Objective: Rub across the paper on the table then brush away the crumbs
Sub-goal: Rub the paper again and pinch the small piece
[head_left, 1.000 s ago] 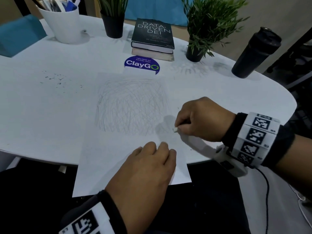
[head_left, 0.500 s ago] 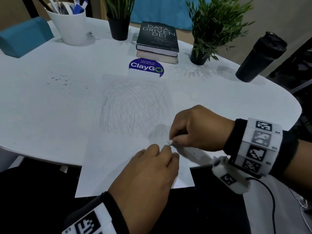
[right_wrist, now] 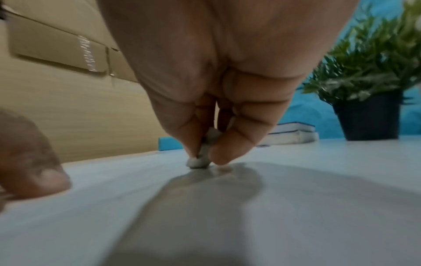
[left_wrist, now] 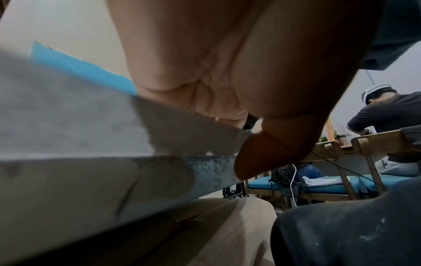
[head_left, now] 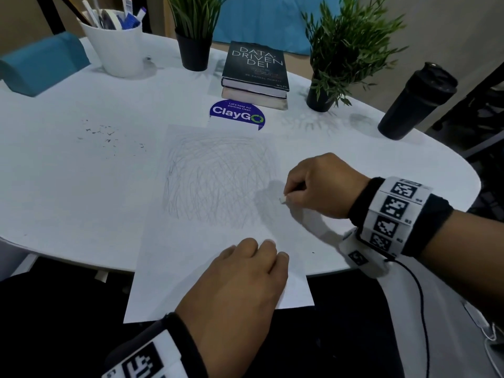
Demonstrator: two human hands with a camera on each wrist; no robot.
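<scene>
A white sheet of paper (head_left: 191,257) covered in grey pencil scribble (head_left: 218,181) lies on the white table (head_left: 68,186), its near end hanging over the table's edge. My right hand (head_left: 321,186) pinches a small white eraser (head_left: 283,199) between thumb and fingers and presses its tip onto the paper at the scribble's lower right; the right wrist view shows the eraser (right_wrist: 200,158) touching the sheet. My left hand (head_left: 245,282) lies flat on the paper's near right part and holds it down. Dark eraser crumbs (head_left: 109,135) are scattered on the table to the left.
At the back stand a white pen cup (head_left: 117,47), two potted plants (head_left: 195,36) (head_left: 341,58), stacked books (head_left: 256,72), a blue ClayGo sticker (head_left: 237,114) and a black tumbler (head_left: 417,102) on the right. A teal chair (head_left: 41,64) is at far left.
The right hand with the eraser slid toward the left hand and then back away to the scribble's lower right. The left hand stayed pressed on the paper.
</scene>
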